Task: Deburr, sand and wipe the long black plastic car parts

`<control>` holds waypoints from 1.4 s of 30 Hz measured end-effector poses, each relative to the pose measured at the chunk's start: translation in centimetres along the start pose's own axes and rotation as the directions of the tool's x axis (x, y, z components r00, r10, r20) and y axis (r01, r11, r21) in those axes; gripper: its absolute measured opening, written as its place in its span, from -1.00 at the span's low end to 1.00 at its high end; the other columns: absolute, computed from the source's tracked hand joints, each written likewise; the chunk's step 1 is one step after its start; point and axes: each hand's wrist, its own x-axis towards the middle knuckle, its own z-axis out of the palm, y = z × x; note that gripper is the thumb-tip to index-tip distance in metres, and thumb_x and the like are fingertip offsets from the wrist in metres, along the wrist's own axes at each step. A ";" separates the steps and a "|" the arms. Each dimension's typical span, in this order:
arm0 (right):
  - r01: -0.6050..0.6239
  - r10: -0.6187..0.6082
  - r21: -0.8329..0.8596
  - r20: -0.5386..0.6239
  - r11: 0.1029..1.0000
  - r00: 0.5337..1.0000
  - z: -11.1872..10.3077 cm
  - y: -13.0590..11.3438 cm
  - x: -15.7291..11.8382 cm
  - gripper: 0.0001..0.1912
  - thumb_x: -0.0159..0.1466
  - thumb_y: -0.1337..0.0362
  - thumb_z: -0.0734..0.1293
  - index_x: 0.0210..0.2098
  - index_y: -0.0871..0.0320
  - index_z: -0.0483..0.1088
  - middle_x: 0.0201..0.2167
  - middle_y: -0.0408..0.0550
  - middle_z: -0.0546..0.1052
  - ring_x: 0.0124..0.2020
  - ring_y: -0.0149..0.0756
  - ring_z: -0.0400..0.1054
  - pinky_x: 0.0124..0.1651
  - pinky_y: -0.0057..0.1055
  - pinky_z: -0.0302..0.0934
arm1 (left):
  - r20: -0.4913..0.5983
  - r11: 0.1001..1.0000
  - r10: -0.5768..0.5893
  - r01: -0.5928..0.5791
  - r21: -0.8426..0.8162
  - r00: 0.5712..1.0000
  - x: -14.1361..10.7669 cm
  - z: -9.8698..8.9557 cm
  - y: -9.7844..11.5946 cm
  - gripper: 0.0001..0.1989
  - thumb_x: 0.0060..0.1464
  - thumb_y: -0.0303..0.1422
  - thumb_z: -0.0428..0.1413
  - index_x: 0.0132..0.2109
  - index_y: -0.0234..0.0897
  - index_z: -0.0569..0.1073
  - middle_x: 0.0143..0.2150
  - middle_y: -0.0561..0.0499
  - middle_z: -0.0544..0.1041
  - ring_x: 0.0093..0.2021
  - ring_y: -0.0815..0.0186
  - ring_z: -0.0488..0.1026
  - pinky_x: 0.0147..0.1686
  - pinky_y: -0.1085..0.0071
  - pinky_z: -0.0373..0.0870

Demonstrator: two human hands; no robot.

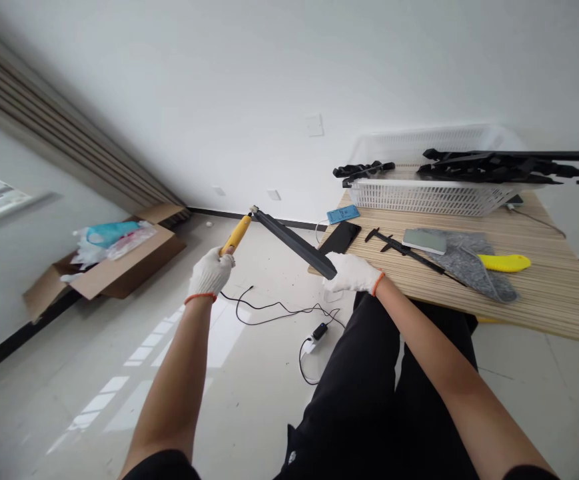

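Observation:
My left hand [210, 272], in a white knit glove with an orange cuff, is closed around a yellow-handled hand tool [238, 233]. The tool's small dark tip meets the far end of a long black plastic bar [294, 243]; whether the two touch firmly I cannot tell. At the bar's near end, my gloved right hand [355, 272] grips it, with the fingers partly hidden. The bar slants through the air above the floor, left of the wooden table [544, 293].
On the table are a white basket [419, 198] with black plastic parts [499, 167] jutting out, a black caliper [404, 249], a grey cloth [469, 257], a yellow handle [505, 263] and a dark phone [342, 238]. Floor items include a cable [269, 320] and an open cardboard box [129, 267].

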 end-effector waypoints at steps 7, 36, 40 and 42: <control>0.012 -0.012 0.010 0.003 1.000 1.000 0.2 0.7 0.4 -0.58 0.14 0.15 0.46 -0.05 0.17 0.43 -0.11 0.03 0.62 -0.19 -0.19 0.48 -0.19 -0.37 0.23 | 0.046 1.000 0.018 -0.017 -0.023 0.999 -1.1 -0.3 0.0 -0.57 0.26 -0.05 -0.06 0.00 -0.20 0.54 -0.22 -0.10 0.63 -0.29 0.12 0.48 -0.34 0.32 0.24; 0.040 -0.039 0.019 -0.043 0.999 0.998 0.6 1.3 0.6 -0.64 0.10 0.04 0.43 -0.22 0.07 0.34 -0.31 -0.12 0.56 -0.38 -0.28 0.38 -0.36 -0.41 0.10 | 0.402 0.960 0.268 -0.207 -0.190 0.875 -17.0 -1.0 2.5 -0.51 0.24 -0.01 -0.11 0.06 -0.15 0.51 -0.45 0.02 0.46 -0.44 0.17 0.42 -0.46 0.28 0.30; 0.031 -0.030 0.025 -0.045 0.999 0.999 0.6 1.3 0.6 -0.64 0.08 0.07 0.43 -0.21 0.06 0.31 -0.33 -0.14 0.55 -0.39 -0.29 0.36 -0.36 -0.42 0.09 | 0.371 0.953 0.279 -0.208 -0.222 0.886 -17.2 -1.0 2.6 -0.52 0.25 0.04 -0.12 -0.02 -0.16 0.50 -0.46 0.02 0.46 -0.44 0.17 0.43 -0.45 0.27 0.31; 0.015 -0.014 0.008 -0.042 1.000 0.999 0.7 1.3 0.6 -0.63 0.08 0.07 0.42 -0.19 0.07 0.31 -0.34 -0.13 0.54 -0.39 -0.27 0.36 -0.37 -0.41 0.08 | 0.379 0.952 0.277 -0.200 -0.232 0.883 -17.1 -1.0 2.6 -0.54 0.24 0.04 -0.10 -0.05 -0.16 0.49 -0.47 0.03 0.45 -0.45 0.19 0.42 -0.46 0.29 0.29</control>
